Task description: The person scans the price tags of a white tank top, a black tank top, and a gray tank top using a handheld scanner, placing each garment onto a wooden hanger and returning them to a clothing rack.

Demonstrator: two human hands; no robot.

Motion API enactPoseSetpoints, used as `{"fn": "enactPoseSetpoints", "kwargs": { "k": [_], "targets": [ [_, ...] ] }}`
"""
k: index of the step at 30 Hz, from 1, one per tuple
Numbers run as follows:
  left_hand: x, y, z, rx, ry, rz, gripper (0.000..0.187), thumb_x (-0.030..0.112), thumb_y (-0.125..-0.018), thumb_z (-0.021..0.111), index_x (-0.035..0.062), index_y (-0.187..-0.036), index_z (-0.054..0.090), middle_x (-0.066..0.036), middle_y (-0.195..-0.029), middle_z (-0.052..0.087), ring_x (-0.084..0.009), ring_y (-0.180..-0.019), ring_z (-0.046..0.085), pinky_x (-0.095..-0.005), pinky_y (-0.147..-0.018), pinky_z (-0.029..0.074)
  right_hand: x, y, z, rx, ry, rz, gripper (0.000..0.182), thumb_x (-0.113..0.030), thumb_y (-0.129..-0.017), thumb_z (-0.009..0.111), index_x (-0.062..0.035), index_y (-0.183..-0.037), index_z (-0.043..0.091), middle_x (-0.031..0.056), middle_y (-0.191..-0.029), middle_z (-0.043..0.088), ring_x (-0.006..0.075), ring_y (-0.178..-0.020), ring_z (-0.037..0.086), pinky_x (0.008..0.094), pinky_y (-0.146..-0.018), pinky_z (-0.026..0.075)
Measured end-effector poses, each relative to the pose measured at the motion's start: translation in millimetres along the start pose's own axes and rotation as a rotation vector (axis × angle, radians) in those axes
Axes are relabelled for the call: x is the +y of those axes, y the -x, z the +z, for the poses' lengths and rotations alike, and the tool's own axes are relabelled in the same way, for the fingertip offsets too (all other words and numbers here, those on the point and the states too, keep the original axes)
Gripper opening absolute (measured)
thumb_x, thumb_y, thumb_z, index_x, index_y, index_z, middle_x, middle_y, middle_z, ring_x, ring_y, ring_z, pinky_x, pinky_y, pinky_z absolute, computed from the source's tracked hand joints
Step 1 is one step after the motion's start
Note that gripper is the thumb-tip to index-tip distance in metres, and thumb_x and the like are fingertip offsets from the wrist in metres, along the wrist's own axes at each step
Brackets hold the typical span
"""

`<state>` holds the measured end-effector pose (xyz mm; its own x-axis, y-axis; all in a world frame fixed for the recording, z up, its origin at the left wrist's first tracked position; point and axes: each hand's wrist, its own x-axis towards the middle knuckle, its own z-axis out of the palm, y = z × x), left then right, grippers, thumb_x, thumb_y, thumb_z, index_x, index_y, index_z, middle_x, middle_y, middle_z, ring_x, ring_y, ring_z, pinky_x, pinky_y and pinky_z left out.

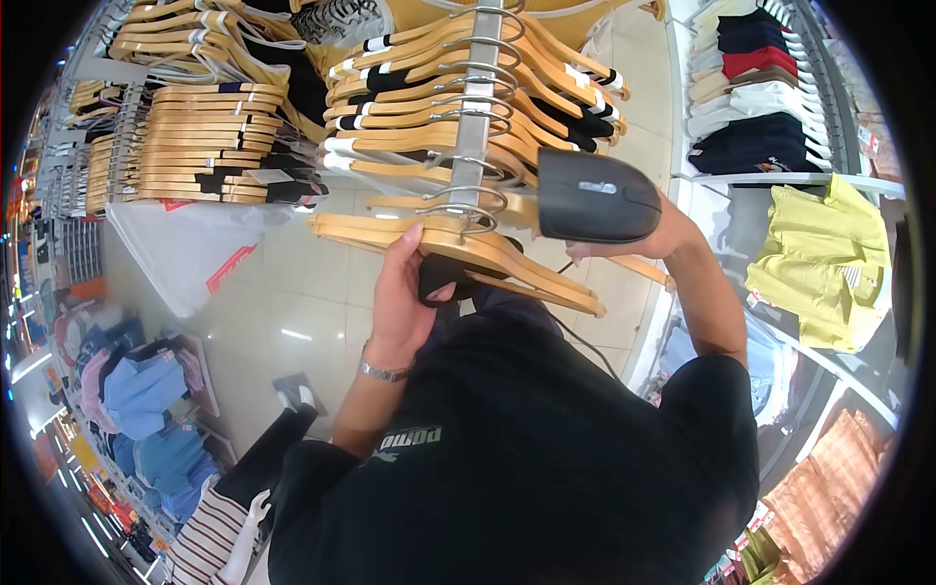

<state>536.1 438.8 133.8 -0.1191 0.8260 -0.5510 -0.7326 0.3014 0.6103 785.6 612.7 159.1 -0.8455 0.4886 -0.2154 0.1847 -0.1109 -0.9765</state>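
Note:
My left hand is closed on a wooden hanger at the near end of the rail, its thumb over the bar. A piece of black cloth hangs below that hanger, against my fingers. My right hand grips a black handheld barcode scanner, held just right of the rail. The scanner's head hides most of my fingers. Several more wooden hangers carrying black and white garments line the metal rail beyond my hands.
To the left, a second rack holds packed wooden hangers above a white plastic bag. A mannequin and folded clothes stand lower left. Shelving on the right holds a yellow shirt. A thin cable hangs before me.

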Motion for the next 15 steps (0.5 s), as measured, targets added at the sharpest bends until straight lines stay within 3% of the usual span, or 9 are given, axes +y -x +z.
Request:
{"fn": "enactPoseSetpoints", "kwargs": {
  "k": [3, 7, 8, 11, 15],
  "targets": [
    [0.2, 0.6, 6.9, 0.075, -0.015, -0.011, 0.038, 0.04, -0.104, 0.046, 0.0063, -0.11, 0.061, -0.002, -0.089, 0.064, -0.0063, -0.065, 0.048, -0.0234, -0.053, 0.034, -7.1, 7.8, -0.8, 0.033, -0.117, 0.03, 0.062, -0.003, -0.073, 0.085, 0.0026, -0.129, 0.057, 0.0108, -0.101, 0.073, 0.0169, -0.085, 0.068, 0.0339, -0.08, 0.058],
    [-2.9, -1.6, -1.6, 0.029, -0.031, 0.001, 0.038, 0.041, -0.104, 0.045, 0.0071, -0.112, 0.06, -0.001, -0.092, 0.064, -0.0058, -0.063, 0.047, -0.023, -0.052, 0.033, -4.4, 25.7, -11.9, 0.053, 0.207, -0.259, 0.058, -0.008, -0.072, 0.088, 0.0012, -0.124, 0.062, 0.0108, -0.1, 0.073, 0.0189, -0.087, 0.067, 0.034, -0.086, 0.054],
    [-4.6, -3.0, -4.6, 0.015, -0.042, 0.013, 0.04, 0.042, -0.104, 0.043, 0.0075, -0.115, 0.058, -0.001, -0.095, 0.064, -0.0057, -0.062, 0.046, -0.0228, -0.051, 0.032, 3.3, 31.9, -20.6, 0.042, 0.445, -0.378, 0.073, -0.002, -0.066, 0.09, -0.0004, -0.132, 0.058, 0.0077, -0.115, 0.07, 0.0155, -0.095, 0.067, 0.0332, -0.087, 0.056],
    [-5.5, -4.6, -10.3, -0.02, -0.07, 0.049, 0.041, 0.043, -0.105, 0.041, 0.0082, -0.12, 0.057, -0.001, -0.099, 0.064, -0.0054, -0.061, 0.044, -0.0223, -0.051, 0.031, 5.9, 62.1, -23.9, 0.136, 0.269, -0.17, 0.068, -0.006, -0.066, 0.091, 0.0, -0.127, 0.061, 0.0084, -0.111, 0.072, 0.0164, -0.093, 0.068, 0.0345, -0.087, 0.055],
    [-2.8, -2.6, -11.8, -0.015, -0.09, 0.067, 0.039, 0.042, -0.106, 0.041, 0.0095, -0.121, 0.056, -0.001, -0.098, 0.063, -0.0052, -0.064, 0.044, -0.0223, -0.052, 0.03, 26.0, 109.8, -36.8, 0.258, 0.196, -0.119, 0.049, -0.008, -0.073, 0.087, 0.0012, -0.116, 0.066, 0.0088, -0.098, 0.074, 0.0172, -0.087, 0.07, 0.0322, -0.08, 0.055]
  ]
}}
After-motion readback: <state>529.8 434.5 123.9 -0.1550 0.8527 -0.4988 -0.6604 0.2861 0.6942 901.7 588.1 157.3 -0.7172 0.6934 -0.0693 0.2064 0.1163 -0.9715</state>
